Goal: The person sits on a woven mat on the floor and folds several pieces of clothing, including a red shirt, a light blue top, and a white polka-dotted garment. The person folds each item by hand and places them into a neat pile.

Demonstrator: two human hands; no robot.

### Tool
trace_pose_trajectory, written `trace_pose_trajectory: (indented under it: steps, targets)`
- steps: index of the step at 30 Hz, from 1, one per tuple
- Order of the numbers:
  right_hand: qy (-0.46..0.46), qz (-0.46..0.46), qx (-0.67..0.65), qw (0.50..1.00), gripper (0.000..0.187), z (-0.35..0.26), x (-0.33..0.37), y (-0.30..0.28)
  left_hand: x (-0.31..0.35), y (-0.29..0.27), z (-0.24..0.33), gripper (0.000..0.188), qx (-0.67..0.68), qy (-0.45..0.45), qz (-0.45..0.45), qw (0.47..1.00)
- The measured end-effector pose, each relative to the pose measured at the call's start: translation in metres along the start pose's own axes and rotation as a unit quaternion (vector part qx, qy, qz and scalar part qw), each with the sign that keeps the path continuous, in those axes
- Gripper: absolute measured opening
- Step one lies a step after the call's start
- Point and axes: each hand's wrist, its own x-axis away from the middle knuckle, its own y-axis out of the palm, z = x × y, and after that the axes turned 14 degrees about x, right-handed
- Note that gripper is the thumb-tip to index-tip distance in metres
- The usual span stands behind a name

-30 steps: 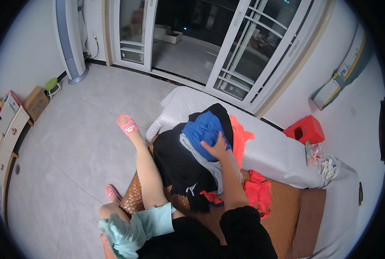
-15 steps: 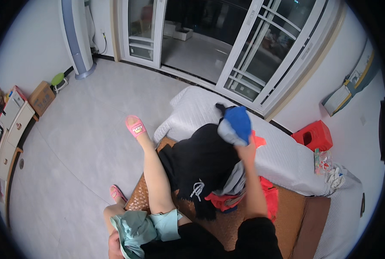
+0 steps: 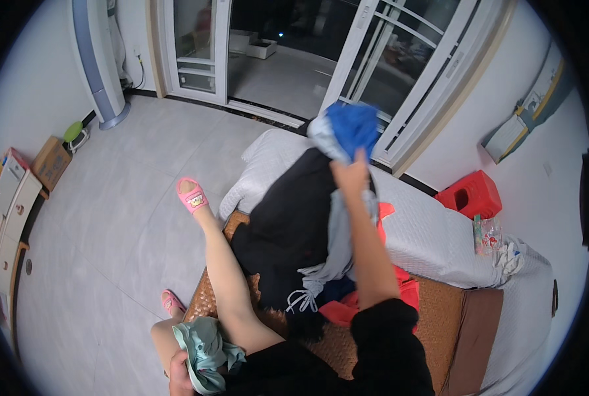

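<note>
R hand [image 3: 354, 177] was up at 1 o'clk of ctr, fingers closed on blue cloth [image 3: 355, 127]; fingertips partly lost in blur/folds. Blue cloth hung bunched over the far end of the clothes pile, pale grey-white part on its 9 o'clk side. Couldn't tell if its lower edge touched the pile.

L hand [image 3: 181, 371] was low at 7 o'clk, fingers curled tight on edge of pale green cloth [image 3: 205, 350], which lay crumpled across the person's lap.

Pile sat mid-frame: black clothes [image 3: 284, 211] spread widest, toward the person's bare leg [image 3: 225, 277]; grey clothes [image 3: 339, 254] w/ white drawstring lay on their 4 o'clk side, partly behind R forearm. Dark blue cloth [image 3: 337, 291] and red clothes [image 3: 342, 310] stuck out at 5 o'clk, red also showing past the forearm. Bit of orange cloth [image 3: 386, 210] showed at 3 o'clk, just beside the arm.

Under it: brown woven mat [image 3: 440, 313]; quilted white cover [image 3: 433, 244] ran along the 1-to-4 o'clk side. Brown strip [image 3: 476, 336] at 4 o'clk.

Surroundings: red stool [image 3: 483, 191] at 3 o'clk, clear plastic bag [image 3: 489, 235] near it; pink slippers [image 3: 193, 197] on feet, 8–9 o'clk; cardboard box [image 3: 51, 163] at 9 o'clk beside drawers [image 3: 18, 208]; sliding door [image 3: 220, 59] at 11–1 o'clk.
</note>
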Motion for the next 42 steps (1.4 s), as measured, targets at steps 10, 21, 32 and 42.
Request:
trace_pose_trajectory:
  steps: [10, 21, 32, 42]
  targets:
    - [-0.138, -0.018, 0.018, 0.99, 0.045, 0.105, 0.08, 0.013, 0.022, 0.0, 0.006, 0.04, -0.061, 0.056, 0.076, 0.994]
    - [0.372, -0.246, -0.456, 0.77, 0.052, 0.262, 0.17, 0.081, 0.004, -0.017, 0.0, 0.031, 0.024, -0.077, -0.046, 0.996]
    - [0.442, -0.223, -0.271, 0.826, 0.03, 0.234, 0.163, 0.018, 0.017, 0.011, -0.024, 0.036, -0.006, 0.007, 0.027, 1.0]
    - [0.351, -0.185, -0.52, 0.757, 0.033, 0.228, 0.143, -0.121, 0.024, 0.015, -0.029, 0.033, -0.02, 0.028, 0.038, 0.999]
